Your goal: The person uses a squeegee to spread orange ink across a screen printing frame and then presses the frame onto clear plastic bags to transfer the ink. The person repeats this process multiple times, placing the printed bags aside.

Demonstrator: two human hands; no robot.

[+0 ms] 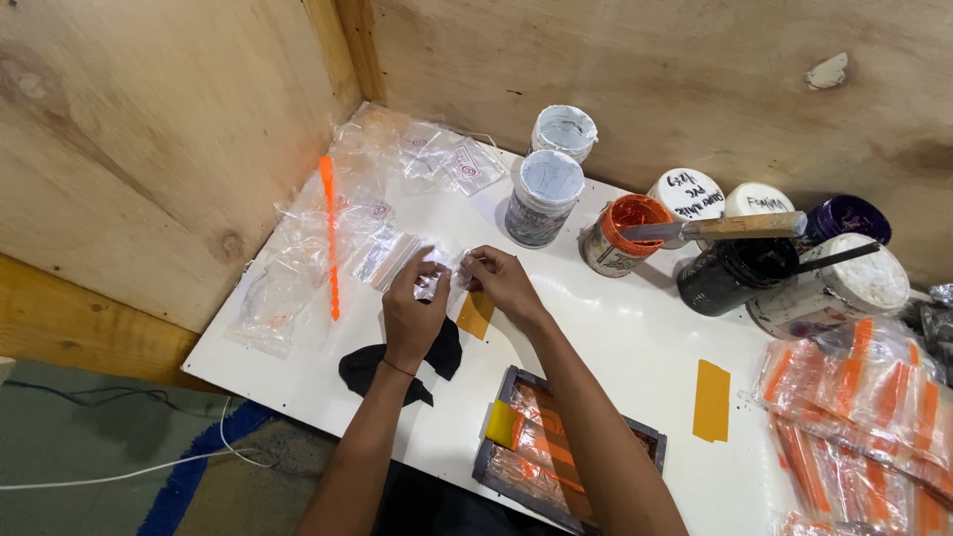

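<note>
Both hands pinch a small clear bag

Nearest me, my left hand (pixel 412 313) and right hand (pixel 501 281) pinch the bag (pixel 437 278) between them above the surface (pixel 615 337); I judge I'm handling its mouth. Beyond them, tubs (pixel 541 197).

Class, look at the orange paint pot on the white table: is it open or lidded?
Open: the orange paint pot has no lid, and orange paint shows inside its rim.

White table (pixel 635 342) carries paint tubs (pixel 544 197) (several), clear bags (pixel 298 258).
</note>
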